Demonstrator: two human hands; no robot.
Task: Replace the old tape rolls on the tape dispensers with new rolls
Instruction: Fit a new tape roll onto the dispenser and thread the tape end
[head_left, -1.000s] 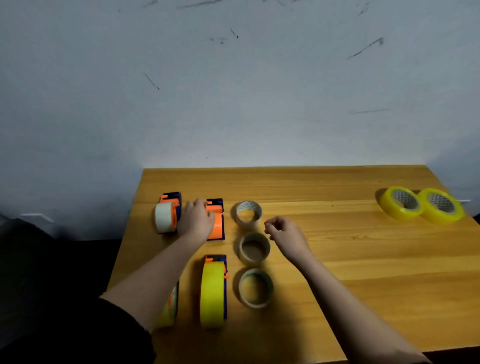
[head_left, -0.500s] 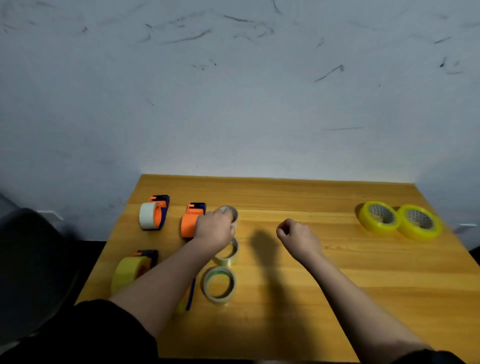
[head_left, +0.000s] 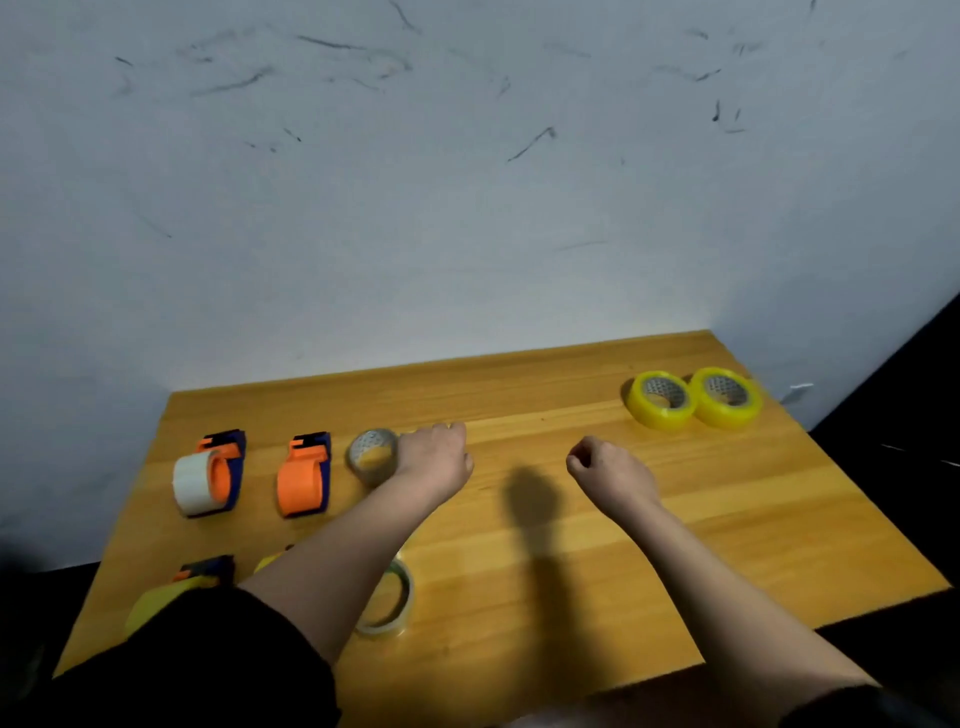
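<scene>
The nearly spent clear tape roll with a grey patterned core (head_left: 372, 457) stands tilted on the wooden table (head_left: 597, 519), at 3 o'clock of the empty orange-and-blue dispenser (head_left: 304, 474). The left hand (head_left: 434, 460) touches its right side; whether the fingers grip it cannot be told. The right hand (head_left: 608, 470) hovers as a loose fist, holding nothing. Since 0.5 s ago, the left hand has slid toward 3 o'clock, uncovering the roll. 2 new yellow rolls (head_left: 693, 397) sit at 2 o'clock.

The scene is viewed from one head-worn camera, aimed forward and down at close range; the table (head_left: 571, 519) is framed low, the wall (head_left: 467, 208) above.
</scene>
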